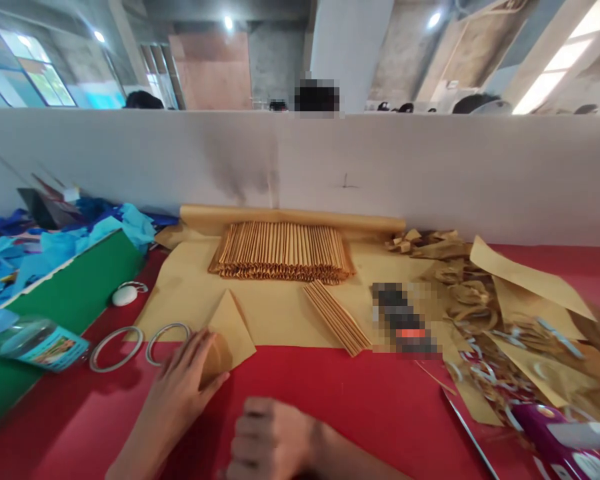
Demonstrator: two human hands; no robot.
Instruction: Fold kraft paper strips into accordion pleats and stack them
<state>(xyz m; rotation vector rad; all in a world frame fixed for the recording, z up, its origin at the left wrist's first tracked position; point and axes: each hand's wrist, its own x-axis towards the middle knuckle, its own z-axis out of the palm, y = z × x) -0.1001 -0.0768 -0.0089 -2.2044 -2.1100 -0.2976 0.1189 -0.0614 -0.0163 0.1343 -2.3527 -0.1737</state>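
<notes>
My left hand [193,373] rests on a piece of brown kraft paper [235,330], its fingers bent over the curled near part and its thumb on the right side. The paper's far end rises to a folded point. Low in the middle, my right hand [275,437] is a slightly blurred fist; nothing sticks out of it. Beyond both hands lies a thick row of pleated brown paper [283,247]. A smaller pleated paper strip [336,317] lies slantwise to the right. Both sit on a large brown paper sheet [180,287].
Two rings [116,330] and a white round item [125,295] lie left, near a clear jar [35,340] and green board [95,280]. At right are paper scraps [460,293], a thin metal blade [470,433] and a purple tool [545,433]. A white partition [405,173] stands behind.
</notes>
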